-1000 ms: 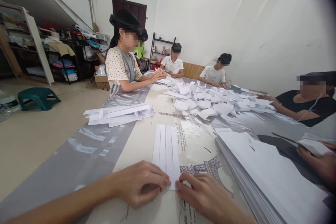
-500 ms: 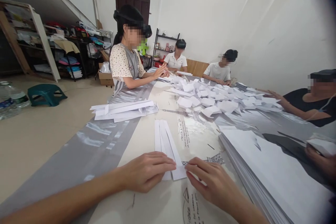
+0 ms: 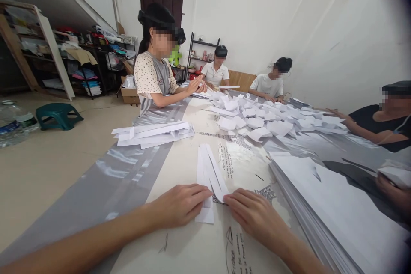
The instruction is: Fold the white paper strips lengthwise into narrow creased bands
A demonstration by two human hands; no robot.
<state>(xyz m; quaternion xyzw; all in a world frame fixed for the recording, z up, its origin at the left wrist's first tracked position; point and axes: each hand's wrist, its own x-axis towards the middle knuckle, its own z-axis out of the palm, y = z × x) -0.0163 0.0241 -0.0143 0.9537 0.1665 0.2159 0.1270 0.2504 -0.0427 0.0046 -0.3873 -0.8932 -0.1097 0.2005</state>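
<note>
Long white paper strips (image 3: 203, 167) lie on the printed tablecloth in front of me, fanned out from their far ends. My left hand (image 3: 184, 204) rests across the left strips, its fingers held together and pressing down on the paper. Another paper strip (image 3: 214, 171) slants to the right, its near end bent up from the cloth. At that end, the fingertips of my right hand (image 3: 252, 212) are closed on the paper; the thumb is hidden. A stubby strip end (image 3: 204, 216) sticks out below my left fingers.
A thick stack of white paper (image 3: 321, 188) stands at right. Bundled paper strips (image 3: 154, 135) lie beyond my left hand. Many folded paper pieces (image 3: 257, 117) form a heap across the table. Several people sit around it, one person (image 3: 160, 72) at left. A green stool (image 3: 59, 113) stands on the floor.
My right hand has closed on the near end of the right strip and drawn it up and away from the left strips. My left hand stays on the paper.
</note>
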